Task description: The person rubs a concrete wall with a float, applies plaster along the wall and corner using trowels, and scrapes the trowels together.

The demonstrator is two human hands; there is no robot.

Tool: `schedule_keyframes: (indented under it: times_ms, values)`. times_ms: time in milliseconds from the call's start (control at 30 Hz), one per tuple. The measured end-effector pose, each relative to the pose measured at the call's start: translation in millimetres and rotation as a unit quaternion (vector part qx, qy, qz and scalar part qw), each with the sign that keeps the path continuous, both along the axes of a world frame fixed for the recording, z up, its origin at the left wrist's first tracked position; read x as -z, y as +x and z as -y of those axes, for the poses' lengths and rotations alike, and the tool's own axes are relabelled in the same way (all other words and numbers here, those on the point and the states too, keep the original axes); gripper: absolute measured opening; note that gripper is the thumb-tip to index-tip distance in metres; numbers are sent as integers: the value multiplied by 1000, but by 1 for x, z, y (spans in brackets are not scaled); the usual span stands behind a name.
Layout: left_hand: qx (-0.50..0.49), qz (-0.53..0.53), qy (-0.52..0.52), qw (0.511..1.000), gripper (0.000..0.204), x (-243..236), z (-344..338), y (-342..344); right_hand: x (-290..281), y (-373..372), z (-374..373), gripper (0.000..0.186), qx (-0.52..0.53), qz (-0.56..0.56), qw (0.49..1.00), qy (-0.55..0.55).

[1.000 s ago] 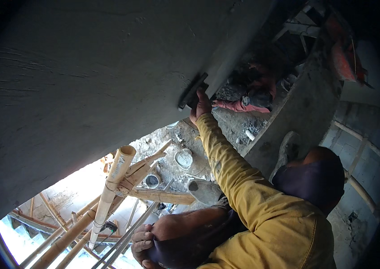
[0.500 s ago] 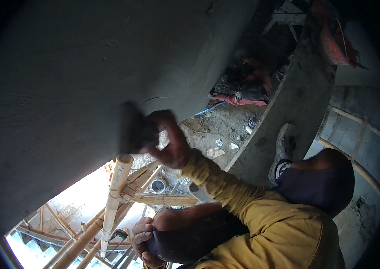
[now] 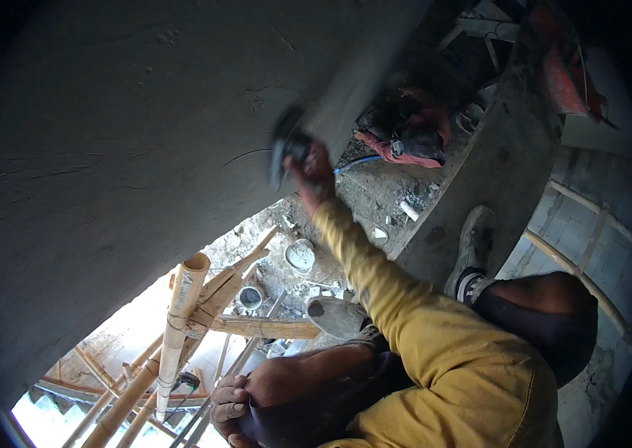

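Observation:
My right hand, in a yellow sleeve, is closed round the handle of a plastering trowel. Motion blurs the trowel, whose flat blade lies against a grey plastered surface filling the upper left. A thin curved line and several rough marks show in the plaster near the blade. My left hand rests over my bent knee at the bottom, its fingers laid along the knee and no tool in them.
Bamboo poles and a wooden beam stand below the plaster's edge. Buckets sit on the rubble-strewn ground. My shoe is on a grey plank. Beyond it, another person bends low. Red material lies upper right.
My right hand has carried the trowel up and to the right across the plaster, straightening the arm. My left hand stays on the knee. The view has shifted slightly, showing more ground and buckets.

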State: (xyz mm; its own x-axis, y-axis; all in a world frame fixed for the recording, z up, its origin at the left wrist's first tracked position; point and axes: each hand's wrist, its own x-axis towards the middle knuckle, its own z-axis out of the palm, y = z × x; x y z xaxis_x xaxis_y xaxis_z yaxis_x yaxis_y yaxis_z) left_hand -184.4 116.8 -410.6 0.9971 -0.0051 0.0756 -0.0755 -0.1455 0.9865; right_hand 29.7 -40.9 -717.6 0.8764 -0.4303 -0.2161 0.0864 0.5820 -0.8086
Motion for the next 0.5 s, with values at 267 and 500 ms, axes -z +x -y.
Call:
schedule_keyframes:
  times_ms: [267,500]
  values:
    - [-18,-7,8,1000,47,0,0,0,27,-48,-26,45,28,-213,956,201]
    - [-38,59,-35,997,53,16,-20,-18,115,19,16,42,67,-273,862,422]
